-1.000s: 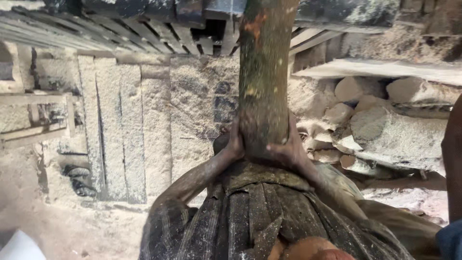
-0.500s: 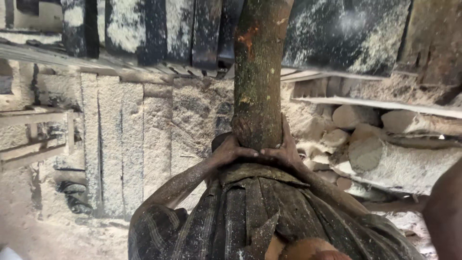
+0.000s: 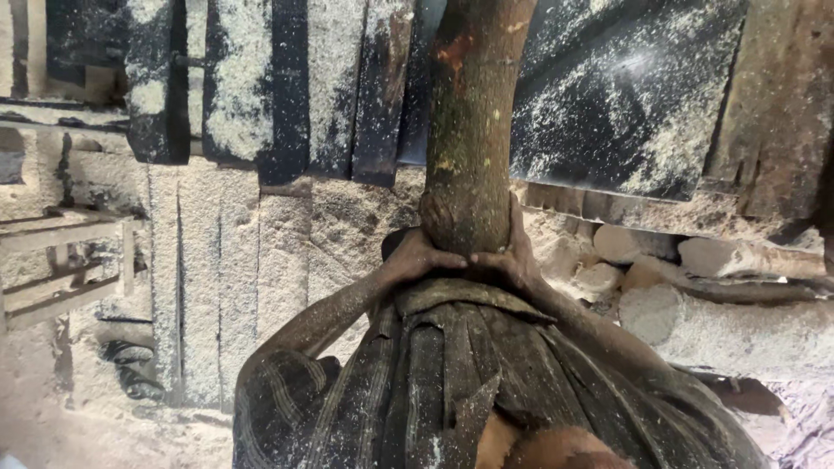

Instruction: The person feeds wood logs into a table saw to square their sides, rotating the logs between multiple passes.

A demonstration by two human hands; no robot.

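At chest height, just above the striped, sawdust-flecked shirt [image 3: 452,382], I see my left hand [image 3: 417,258] and right hand [image 3: 512,260] cupped around the lower end of a round, bark-covered greenish-brown log [image 3: 473,130]. Both are grasping it, fingertips meeting under its butt end, left palm on its left flank and right palm on its right. The log rises straight away from the hands toward the top of the view. My worry is a slip: the bark and forearms are dusted with sawdust, and with all the weight borne at one end, a loosened grip could let it slide or tip sideways. Beyond lie pale, dust-coated planks [image 3: 217,278] on the left and cut pale log sections [image 3: 721,326] on the right.
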